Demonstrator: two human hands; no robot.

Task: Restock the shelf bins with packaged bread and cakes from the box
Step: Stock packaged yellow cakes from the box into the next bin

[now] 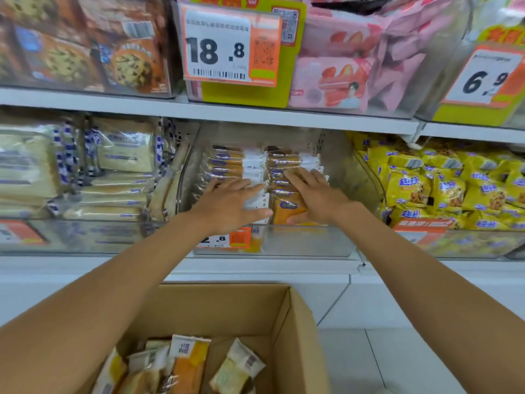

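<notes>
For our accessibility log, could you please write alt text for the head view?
The left hand and right hand rest on rows of packaged cakes in a clear shelf bin. Below, an open cardboard box holds more packets.

Orange price tag (218, 49) reading 18.8 hangs above; second tag (485, 78) at right reads 6.9.
</notes>
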